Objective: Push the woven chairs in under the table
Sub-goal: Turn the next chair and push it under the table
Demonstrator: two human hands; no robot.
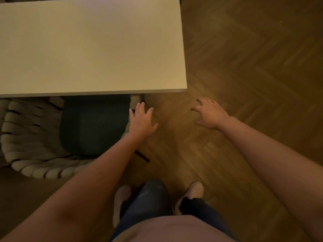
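Closest to me, at the bottom edge, is the front of my pale pink top (174,229), and below it my dark blue jeans (148,198) and my two pale perforated slip-on shoes (194,191), which stand on the brown herringbone wood floor (244,67). Both my bare forearms reach forward and away from me. My left hand (142,119) is stretched out flat, back up, with straight fingers slightly fanned and the thumb out to the right; it holds nothing. It hovers at the right edge of the cream woven rope chair (26,130), but I cannot tell whether it touches the chair or only floats above it. My right hand (209,114) is well apart from the left, out over bare floor, palm down, with the wrist bent and the fingers spread wide and loosely curved; it grips nothing either. The chair stands left of my left arm. Its thick braided back curves round on my side, and its dark green seat cushion (92,123) runs forward until its far end slips beneath the near edge of the long white rectangular table (87,49). One thin black chair leg (142,156) slants out onto the floor just under my left wrist. A pale table leg (136,100) shows just beyond my left fingertips, under the tabletop's near right corner.
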